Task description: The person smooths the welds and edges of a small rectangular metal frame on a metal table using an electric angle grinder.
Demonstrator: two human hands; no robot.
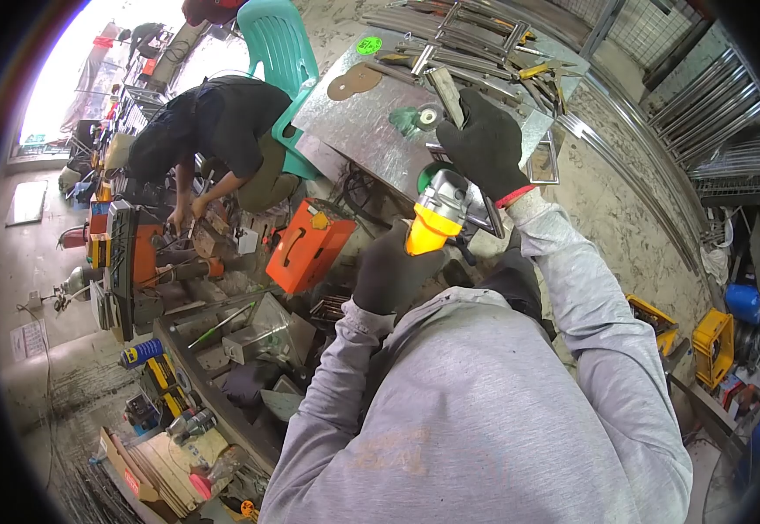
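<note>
My left hand (393,269), in a black glove, is closed around the yellow body of an angle grinder (433,229). The grinder's silver head points up toward the table, and a green disc (432,177) shows beside it. My right hand (489,148), gloved in black with a red cuff, grips a short grey metal bar (446,96) above the table's near edge. The bar's lower end is hidden in the glove. Close to it, a small round disc with a pale centre (428,116) lies on the metal-topped table (336,112).
Metal tubes and yellow-handled tools (537,70) crowd the table's far side. Left of me are an orange toolbox (310,244), a green plastic chair (279,48) and a bent-over person (223,122). Yellow crates (713,348) stand at right, beside long rods on the floor.
</note>
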